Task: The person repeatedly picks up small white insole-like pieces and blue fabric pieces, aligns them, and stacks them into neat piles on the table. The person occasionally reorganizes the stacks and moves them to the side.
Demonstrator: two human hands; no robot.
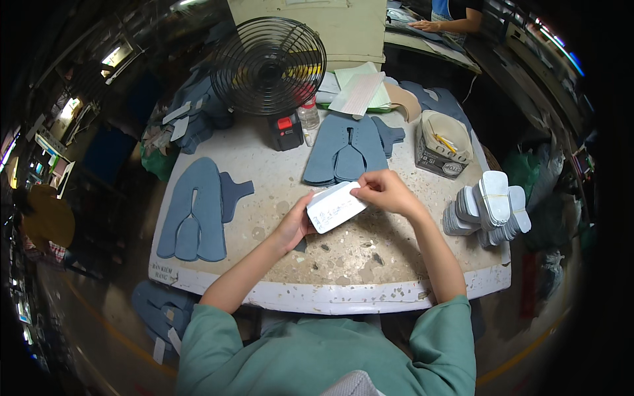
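Observation:
Above the middle of the table I hold white rounded pieces (pixel 338 210), a thin stack with small handwriting on the top face. My left hand (pixel 296 223) is closed around their left end. With thumb and fingertips, my right hand (pixel 386 193) pinches their upper right edge. Just beyond my hands lies a pile of blue-grey shoe uppers (pixel 322 153), flat, with slots and small punched holes. Another blue-grey shoe upper pile (pixel 173 214) rests at the left, beside a smaller blue-grey piece (pixel 232 195).
A black fan (pixel 269 69) stands at the back left, near a plastic bottle (pixel 308 115). Papers (pixel 360 92) lie at the back. At right are a box with pencils (pixel 441 155) and banded stacks of pale pieces (pixel 492 201). A co-worker's hand (pixel 426 26) shows far off.

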